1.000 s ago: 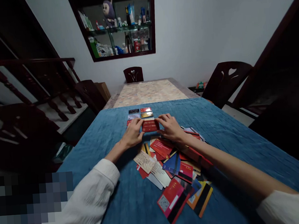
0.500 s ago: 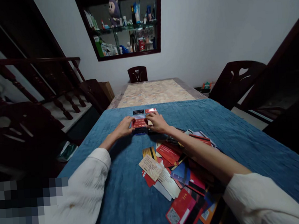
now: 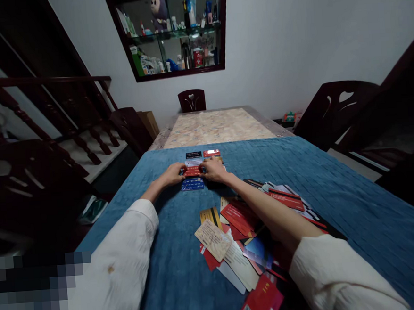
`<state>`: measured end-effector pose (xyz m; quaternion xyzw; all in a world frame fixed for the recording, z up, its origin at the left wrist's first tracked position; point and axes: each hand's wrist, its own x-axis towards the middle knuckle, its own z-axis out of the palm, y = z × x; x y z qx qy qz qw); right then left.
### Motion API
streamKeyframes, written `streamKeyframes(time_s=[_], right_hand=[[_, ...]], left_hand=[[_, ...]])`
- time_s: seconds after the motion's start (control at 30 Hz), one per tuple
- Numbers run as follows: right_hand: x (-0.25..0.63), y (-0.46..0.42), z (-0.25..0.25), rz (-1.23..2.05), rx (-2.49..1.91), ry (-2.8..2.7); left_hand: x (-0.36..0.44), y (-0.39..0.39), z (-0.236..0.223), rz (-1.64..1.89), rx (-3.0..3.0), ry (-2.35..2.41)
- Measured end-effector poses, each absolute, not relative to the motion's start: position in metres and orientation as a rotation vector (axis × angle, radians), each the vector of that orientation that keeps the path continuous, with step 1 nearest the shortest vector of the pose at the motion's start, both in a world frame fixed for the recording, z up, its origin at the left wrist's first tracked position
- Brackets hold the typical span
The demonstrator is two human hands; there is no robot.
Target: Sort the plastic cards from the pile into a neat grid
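A red card (image 3: 193, 171) lies between my two hands, in a column of cards on the blue cloth (image 3: 170, 242). My left hand (image 3: 174, 174) pinches its left edge with thumb and fingers. At its right edge my right hand (image 3: 213, 169) grips it and partly covers the neighbouring column. Beyond the red card are a pale card (image 3: 194, 163) and a black card (image 3: 193, 155); a blue card (image 3: 192, 184) lies on the near side. Another red-and-white card (image 3: 211, 153) tops the right column. My right forearm passes over a loose heap of cards (image 3: 239, 216).
The blue cloth covers the near part of a long table, whose patterned top (image 3: 219, 126) shows beyond. Dark wooden chairs (image 3: 192, 101) stand around it. A wall cabinet (image 3: 180, 74) holds bottles and a plush toy. A stair railing (image 3: 42, 81) runs along the left.
The red card has come down flat into the column, and more of the blue card below it shows. Both hands stay at its edges. The view has shifted slightly.
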<state>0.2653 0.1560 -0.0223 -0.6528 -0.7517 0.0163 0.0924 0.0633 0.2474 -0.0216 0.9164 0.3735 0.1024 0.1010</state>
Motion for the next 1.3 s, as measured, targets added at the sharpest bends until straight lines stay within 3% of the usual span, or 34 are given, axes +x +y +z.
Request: streamKeyframes(time_s=[1.0, 1.3], right_hand=[[0.259, 0.153, -0.023, -0.018, -1.970, -2.262], [0.269, 0.144, -0.016, -0.043, -1.934, -2.287]], left_hand=[[0.069, 0.248, -0.026, 0.209, 2.810, 1.080], [0.072, 0.228, -0.026, 0.270, 2.876, 1.259]])
